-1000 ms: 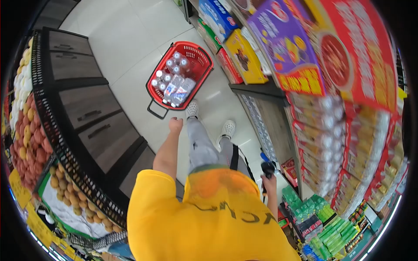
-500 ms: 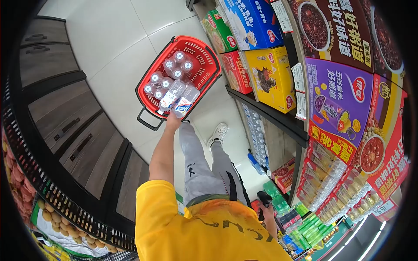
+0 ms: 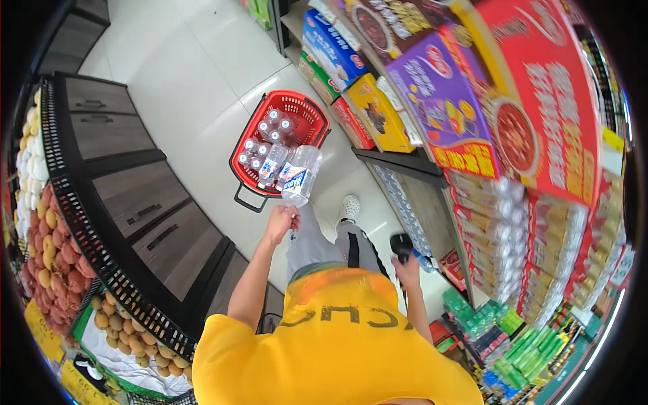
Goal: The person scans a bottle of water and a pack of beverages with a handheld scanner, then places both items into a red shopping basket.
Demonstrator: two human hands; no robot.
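Observation:
My left hand (image 3: 283,223) has closed fingers at the lower end of a large clear plastic bottle (image 3: 308,165) with a blue, white and red label. That bottle is tilted over the near edge of a red shopping basket (image 3: 312,111) on the floor. A smaller labelled bottle (image 3: 271,164) and several clear bottles with white caps (image 3: 254,154) lie or stand inside the basket. On the right side, my right hand (image 3: 407,270) is wrapped round a black object with a rounded head (image 3: 401,244), whose kind I cannot make out.
Shelves on the right hold a yellow carton (image 3: 378,115), a purple carton (image 3: 439,101) and stacked packs of cans (image 3: 489,239). Dark wooden cabinets (image 3: 145,199) line the left, below a black produce rack (image 3: 94,250). Pale floor tiles (image 3: 182,88) run between them.
My left hand has drawn the large bottle up and toward me, partly out of the basket. My right hand has risen with the black object. The whole view has shifted.

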